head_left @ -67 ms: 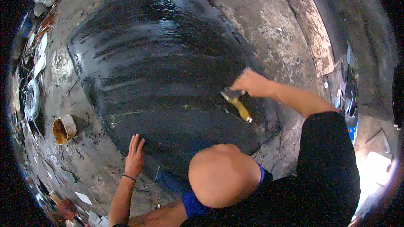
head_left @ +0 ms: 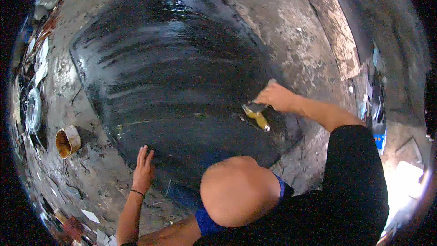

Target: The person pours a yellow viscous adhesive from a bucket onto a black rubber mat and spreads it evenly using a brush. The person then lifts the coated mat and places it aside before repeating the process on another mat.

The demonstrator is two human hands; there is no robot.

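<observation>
Sheet (head_left: 182, 77), black, large, spread flat on the floor (head_left: 291, 32), directly before the person. Surface glossy at the far end, duller near the body, curved streaks running across. Outline bends with the lens.

Yellow-handled tool (head_left: 259, 118): at the near right part of the sheet, tilted, head toward the sheet's middle, handle toward its near right edge. Tool type unclear.

Right hand (head_left: 276, 96): above the sheet's right side, right at the tool's head. Fingers bent and bunched, something dark just under them. Can't tell if they're clamped on the tool, on the dark bit, or only beside it; some blur.

Left hand (head_left: 144, 169): at the sheet's near left edge, palm down, fingers stretched out and slightly apart, nothing visible in the grip. Fingertips over the sheet, seem to touch it. Dark wristband (head_left: 137, 193) on that wrist.

Bare knee (head_left: 241, 191) bent up over the sheet's near edge, blue shorts (head_left: 207, 222) behind it. Black sleeve (head_left: 353, 164) off the sheet's near right.

Left of the sheet: container (head_left: 68, 141), pale outside, brown inside, well apart from the edge. Farther left, coil of clear tubing (head_left: 33, 110). White scrap (head_left: 90, 215) lies beyond the sheet's near left corner.

Right of the sheet: pale flat piece (head_left: 344, 52), well apart; farther out, blue item (head_left: 379, 141), details too small.
</observation>
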